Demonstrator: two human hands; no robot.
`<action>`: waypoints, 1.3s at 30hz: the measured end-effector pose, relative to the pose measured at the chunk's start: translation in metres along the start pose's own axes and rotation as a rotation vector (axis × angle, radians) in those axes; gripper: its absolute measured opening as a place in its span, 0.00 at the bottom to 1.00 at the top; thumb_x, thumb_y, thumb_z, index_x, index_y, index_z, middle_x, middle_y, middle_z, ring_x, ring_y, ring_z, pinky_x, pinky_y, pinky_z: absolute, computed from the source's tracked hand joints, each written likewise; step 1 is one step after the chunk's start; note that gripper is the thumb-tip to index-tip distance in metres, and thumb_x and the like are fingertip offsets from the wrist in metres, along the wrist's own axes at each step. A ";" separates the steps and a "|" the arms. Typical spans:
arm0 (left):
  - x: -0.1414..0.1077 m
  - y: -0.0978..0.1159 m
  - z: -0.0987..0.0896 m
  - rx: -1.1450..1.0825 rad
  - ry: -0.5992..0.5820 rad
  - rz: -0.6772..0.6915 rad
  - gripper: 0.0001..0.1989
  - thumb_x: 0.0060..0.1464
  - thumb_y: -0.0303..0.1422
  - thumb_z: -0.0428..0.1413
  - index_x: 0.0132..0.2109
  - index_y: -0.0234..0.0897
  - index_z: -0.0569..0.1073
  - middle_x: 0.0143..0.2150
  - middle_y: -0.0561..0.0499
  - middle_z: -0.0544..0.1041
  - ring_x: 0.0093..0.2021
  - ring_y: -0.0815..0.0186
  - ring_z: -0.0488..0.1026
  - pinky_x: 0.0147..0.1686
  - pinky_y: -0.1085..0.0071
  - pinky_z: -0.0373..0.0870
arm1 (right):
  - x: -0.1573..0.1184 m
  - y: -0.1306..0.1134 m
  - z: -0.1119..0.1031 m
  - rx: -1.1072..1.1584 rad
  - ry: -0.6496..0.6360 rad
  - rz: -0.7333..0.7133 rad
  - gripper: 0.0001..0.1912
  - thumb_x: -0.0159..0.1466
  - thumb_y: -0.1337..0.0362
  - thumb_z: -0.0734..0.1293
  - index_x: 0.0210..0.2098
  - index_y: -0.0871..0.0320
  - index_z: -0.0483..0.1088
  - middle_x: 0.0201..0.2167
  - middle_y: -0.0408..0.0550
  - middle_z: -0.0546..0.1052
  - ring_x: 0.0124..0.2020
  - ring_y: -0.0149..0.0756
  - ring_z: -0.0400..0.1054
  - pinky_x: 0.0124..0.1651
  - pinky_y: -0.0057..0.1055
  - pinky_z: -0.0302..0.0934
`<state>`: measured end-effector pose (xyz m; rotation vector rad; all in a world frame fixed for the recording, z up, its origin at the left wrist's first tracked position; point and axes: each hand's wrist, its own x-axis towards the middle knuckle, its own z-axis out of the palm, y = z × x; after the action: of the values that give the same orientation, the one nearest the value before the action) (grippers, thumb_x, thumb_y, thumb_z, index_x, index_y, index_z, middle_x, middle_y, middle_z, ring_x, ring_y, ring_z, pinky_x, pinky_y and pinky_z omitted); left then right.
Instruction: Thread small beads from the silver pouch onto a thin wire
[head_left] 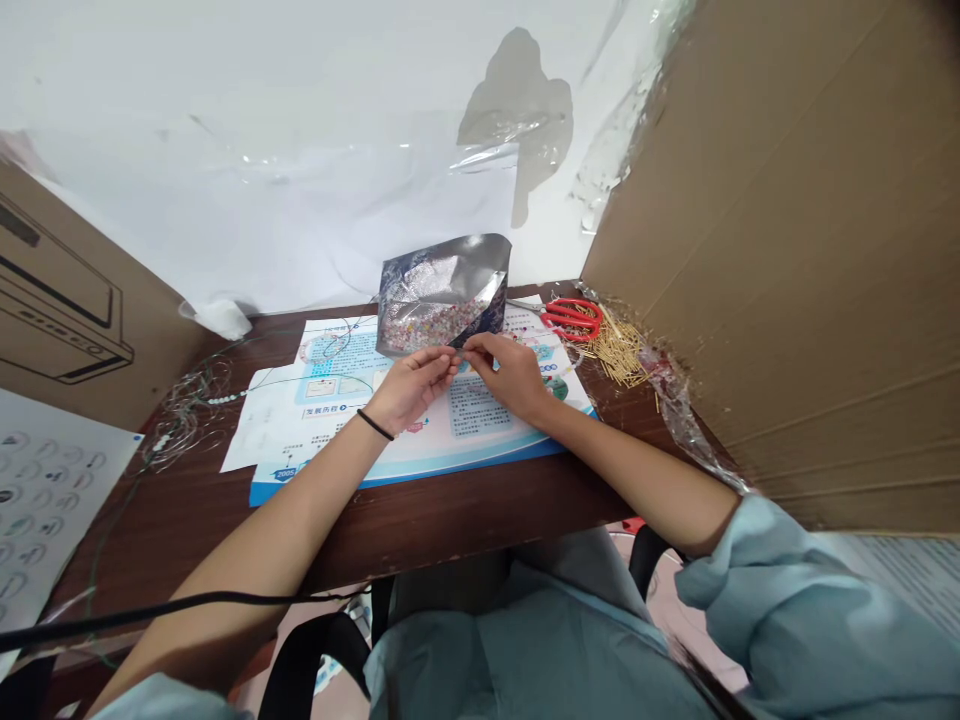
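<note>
My left hand [417, 386], with a black band at the wrist, is closed in a pinch. Its fingertips meet those of my right hand [511, 374], also pinched, just in front of an open silvery bag [480, 268]. What lies between the fingertips is too small to make out. Small mixed beads [435, 325], mostly pale with pink and yellow ones, lie inside the bag. A thin greenish thread [315, 382] runs from beside my left hand leftward to a short row of white beads [225, 398]. Under both hands spreads a printed paper sheet [360, 455].
Red-handled scissors [571, 320] lie right of the bag, beside a heap of thin wooden sticks [619, 350] and clear plastic film [694, 440]. Tangled clear thread [184, 425] lies at left. Cardboard [795, 250] walls the right; a printed carton [67, 290] stands left.
</note>
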<state>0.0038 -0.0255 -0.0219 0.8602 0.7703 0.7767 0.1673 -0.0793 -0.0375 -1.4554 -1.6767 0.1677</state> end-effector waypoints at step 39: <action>-0.001 -0.005 0.004 0.119 -0.014 0.065 0.05 0.52 0.31 0.65 0.32 0.34 0.78 0.30 0.52 0.76 0.29 0.74 0.68 0.36 0.74 0.68 | 0.000 -0.006 -0.002 -0.029 -0.015 -0.087 0.08 0.66 0.67 0.61 0.32 0.55 0.70 0.28 0.45 0.74 0.34 0.34 0.66 0.41 0.32 0.60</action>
<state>0.0078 -0.0301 -0.0245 1.0007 0.7855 0.7873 0.1640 -0.0821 -0.0331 -1.4023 -1.7576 0.1063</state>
